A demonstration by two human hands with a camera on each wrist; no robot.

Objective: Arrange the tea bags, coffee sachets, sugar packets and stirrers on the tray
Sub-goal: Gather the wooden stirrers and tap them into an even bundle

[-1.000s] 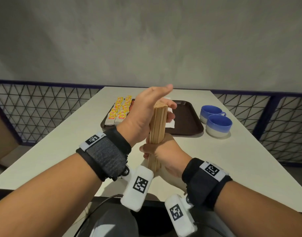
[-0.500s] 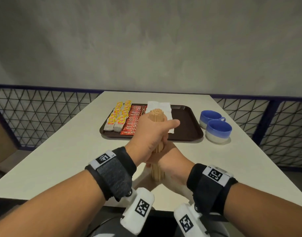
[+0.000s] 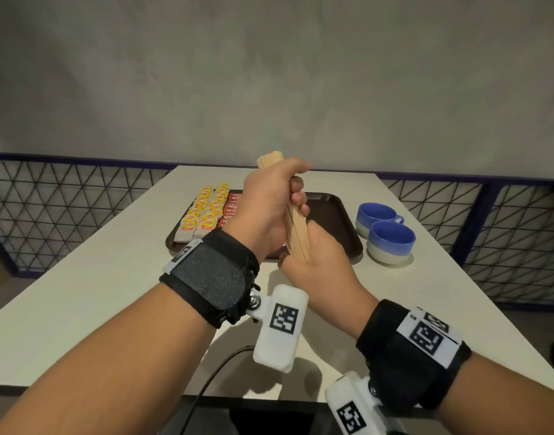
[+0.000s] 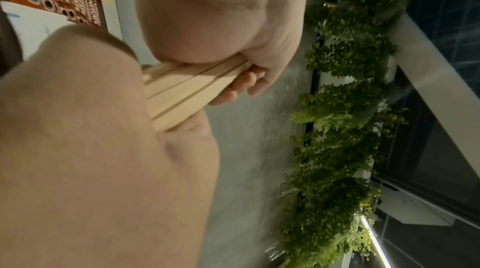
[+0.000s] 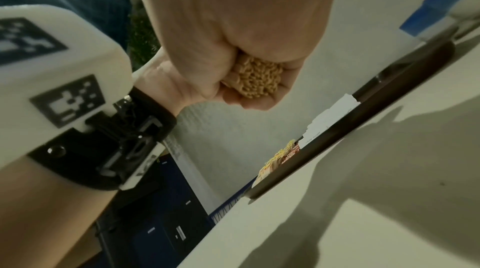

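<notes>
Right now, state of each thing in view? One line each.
stirrers: bundled, held upright above the table, off the tray
left hand: grips the bundle's upper part
right hand: grips the bundle's lower end
tea bags: in two rows at the tray's left
coffee sachets: in a row beside the tea bags
tray: flat on the table, right part bare
cups: upright, right of the tray

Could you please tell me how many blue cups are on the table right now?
2. One blue cup stands right of the tray; the other sits just in front of it, nearer the person. None seems hidden.
</notes>
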